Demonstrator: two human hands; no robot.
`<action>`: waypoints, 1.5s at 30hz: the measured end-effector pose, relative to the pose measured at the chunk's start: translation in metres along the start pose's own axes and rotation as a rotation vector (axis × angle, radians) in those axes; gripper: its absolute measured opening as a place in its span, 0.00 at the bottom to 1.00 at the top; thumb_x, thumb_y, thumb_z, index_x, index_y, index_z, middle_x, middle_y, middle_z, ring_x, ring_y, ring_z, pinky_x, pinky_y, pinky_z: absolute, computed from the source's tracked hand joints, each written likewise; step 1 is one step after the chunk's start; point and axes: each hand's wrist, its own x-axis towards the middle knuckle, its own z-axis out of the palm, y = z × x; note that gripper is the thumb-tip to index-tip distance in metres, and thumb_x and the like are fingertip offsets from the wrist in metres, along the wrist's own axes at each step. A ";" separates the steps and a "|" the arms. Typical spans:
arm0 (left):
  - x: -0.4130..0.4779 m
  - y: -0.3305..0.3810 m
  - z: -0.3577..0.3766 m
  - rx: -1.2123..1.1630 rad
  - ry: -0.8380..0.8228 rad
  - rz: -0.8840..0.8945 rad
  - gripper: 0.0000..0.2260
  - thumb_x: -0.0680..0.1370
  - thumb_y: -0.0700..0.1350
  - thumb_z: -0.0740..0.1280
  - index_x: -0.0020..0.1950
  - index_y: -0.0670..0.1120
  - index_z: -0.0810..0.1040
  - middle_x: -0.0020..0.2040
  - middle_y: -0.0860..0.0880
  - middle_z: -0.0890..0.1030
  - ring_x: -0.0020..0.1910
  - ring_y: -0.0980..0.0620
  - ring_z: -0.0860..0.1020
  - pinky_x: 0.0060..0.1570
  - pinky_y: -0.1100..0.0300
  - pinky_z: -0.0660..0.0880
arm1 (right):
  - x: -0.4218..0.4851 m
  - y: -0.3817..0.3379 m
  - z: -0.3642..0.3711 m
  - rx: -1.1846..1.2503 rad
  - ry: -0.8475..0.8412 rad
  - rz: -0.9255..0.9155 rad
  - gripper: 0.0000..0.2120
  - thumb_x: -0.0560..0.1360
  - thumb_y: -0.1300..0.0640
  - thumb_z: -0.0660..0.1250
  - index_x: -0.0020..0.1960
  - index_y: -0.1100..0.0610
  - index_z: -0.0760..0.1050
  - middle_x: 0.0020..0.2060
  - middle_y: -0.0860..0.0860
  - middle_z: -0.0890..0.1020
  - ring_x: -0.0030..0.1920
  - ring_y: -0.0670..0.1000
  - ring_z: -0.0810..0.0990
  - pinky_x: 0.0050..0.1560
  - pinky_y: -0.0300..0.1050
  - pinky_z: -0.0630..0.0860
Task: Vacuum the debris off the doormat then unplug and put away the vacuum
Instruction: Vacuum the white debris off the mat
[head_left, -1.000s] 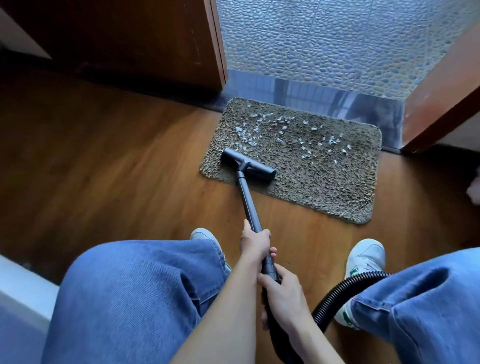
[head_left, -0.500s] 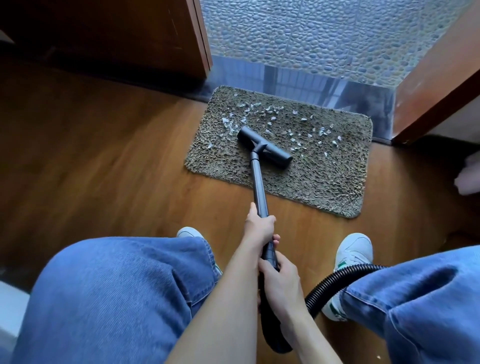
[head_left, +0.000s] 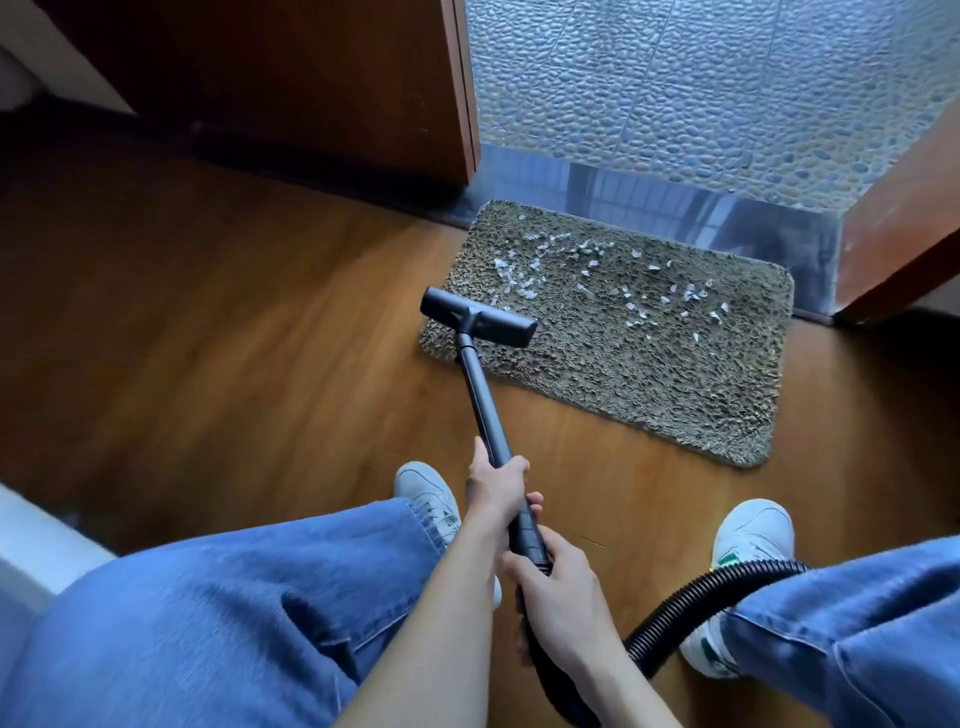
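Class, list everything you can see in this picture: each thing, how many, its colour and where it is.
Doormat: one, grey-brown, on wood floor by doorway.
Debris: many bits, white, scattered across doormat's far half.
Vacuum head: one, black, on doormat's near left corner.
Tube: one, black, from head to hands.
Hose: one, black, beside right shoe.
Pebble tiles: blue-grey, beyond doorway.
Shoes: two, white, on wood floor.
Jeans: blue, both legs, foreground.
Left hand: grips tube, higher up.
Right hand: grips tube's lower end.

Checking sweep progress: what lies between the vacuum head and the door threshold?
Head view: doormat pile strewn with white debris, beyond the vacuum head.
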 end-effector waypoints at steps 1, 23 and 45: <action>0.004 0.003 -0.001 -0.011 0.001 -0.001 0.36 0.80 0.37 0.64 0.83 0.56 0.52 0.44 0.43 0.75 0.22 0.53 0.75 0.23 0.62 0.73 | 0.005 -0.003 0.001 -0.005 -0.007 0.003 0.04 0.76 0.56 0.66 0.43 0.54 0.75 0.26 0.48 0.77 0.21 0.58 0.76 0.23 0.45 0.72; 0.063 0.035 0.016 0.276 -0.026 0.030 0.33 0.82 0.40 0.59 0.84 0.55 0.49 0.46 0.50 0.75 0.27 0.52 0.76 0.23 0.62 0.73 | 0.071 -0.006 0.015 0.062 0.040 0.030 0.06 0.80 0.50 0.65 0.45 0.49 0.76 0.26 0.46 0.77 0.25 0.50 0.77 0.32 0.43 0.73; -0.051 -0.047 0.002 0.282 -0.010 -0.141 0.34 0.85 0.41 0.56 0.83 0.57 0.40 0.44 0.45 0.76 0.30 0.52 0.76 0.25 0.62 0.75 | -0.042 0.041 -0.009 0.047 -0.103 0.232 0.08 0.66 0.51 0.72 0.41 0.55 0.78 0.28 0.48 0.77 0.34 0.52 0.76 0.41 0.45 0.68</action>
